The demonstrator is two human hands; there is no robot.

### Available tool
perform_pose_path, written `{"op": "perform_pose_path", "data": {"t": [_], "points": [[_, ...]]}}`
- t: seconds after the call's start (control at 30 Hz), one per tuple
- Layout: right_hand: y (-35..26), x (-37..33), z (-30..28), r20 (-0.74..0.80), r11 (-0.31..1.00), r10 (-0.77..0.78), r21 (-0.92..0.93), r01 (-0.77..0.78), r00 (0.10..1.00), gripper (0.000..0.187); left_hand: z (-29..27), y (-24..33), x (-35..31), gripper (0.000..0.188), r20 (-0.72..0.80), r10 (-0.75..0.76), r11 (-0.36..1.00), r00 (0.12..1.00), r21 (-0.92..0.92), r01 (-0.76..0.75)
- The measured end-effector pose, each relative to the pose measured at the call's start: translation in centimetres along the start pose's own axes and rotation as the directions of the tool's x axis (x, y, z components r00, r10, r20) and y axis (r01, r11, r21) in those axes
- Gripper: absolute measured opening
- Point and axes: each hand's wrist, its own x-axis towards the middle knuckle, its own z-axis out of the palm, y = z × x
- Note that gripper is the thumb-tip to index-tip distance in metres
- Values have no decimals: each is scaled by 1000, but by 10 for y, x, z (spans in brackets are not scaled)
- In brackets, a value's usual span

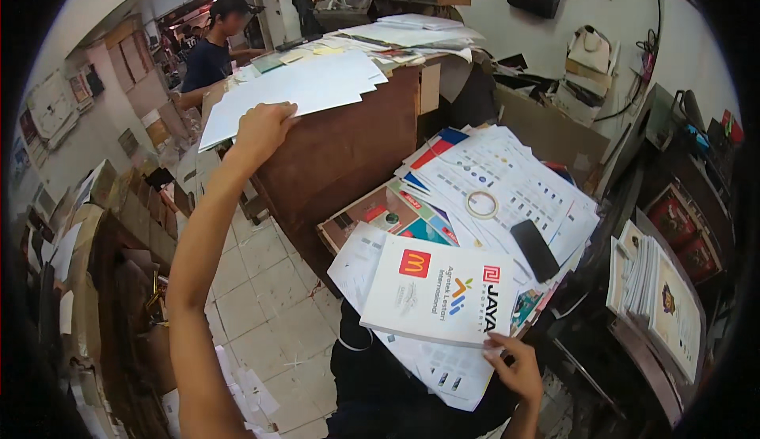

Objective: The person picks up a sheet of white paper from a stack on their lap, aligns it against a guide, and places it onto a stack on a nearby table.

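Observation:
My left hand (265, 132) reaches far out and closes on the near edge of a fanned stack of blank white sheets (309, 87), which lies on the brown cabinet's top. Low on the right, my right hand (518, 366) pinches the lower right corner of a thick white paper stack (427, 292) with coloured logos on its top sheet. That stack rests on loose printed sheets (451, 368). A roll of tape (481, 204) and a black phone (534, 249) lie on the papers just beyond it.
The brown cabinet (340, 138) stands ahead, with more papers (412, 35) on top. A bound pile of booklets (661, 300) leans at the right. Boxes and shelving (87, 296) line the left side, above a tiled floor (269, 312). Another person (210, 55) is beyond the cabinet.

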Motion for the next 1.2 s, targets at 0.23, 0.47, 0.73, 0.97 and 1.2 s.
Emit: {"op": "perform_pose_path", "data": {"t": [0.23, 0.47, 0.73, 0.97, 1.2], "points": [[-39, 19, -13, -124, 973, -230, -60, 224, 965, 44, -61, 103, 42, 13, -532, 77, 955, 843, -205, -216], [-102, 89, 15, -587, 766, -643, -502, 403, 491, 68, -100, 267, 2, 73, -499, -302, 663, 812, -722, -196], [-26, 41, 34, -699, 788, -137, 352, 505, 702, 37, -110, 313, -100, 69, -231, -247, 420, 941, -901, -111], [3, 21, 47, -471, 756, 189, 629, 178, 862, 32, 3, 333, -165, 36, 168, 436, 651, 884, -737, -181], [5, 25, 45, -257, 703, 347, 707, -70, 902, 23, 32, 325, -197, 24, 375, 416, 699, 829, -714, -28]]}}
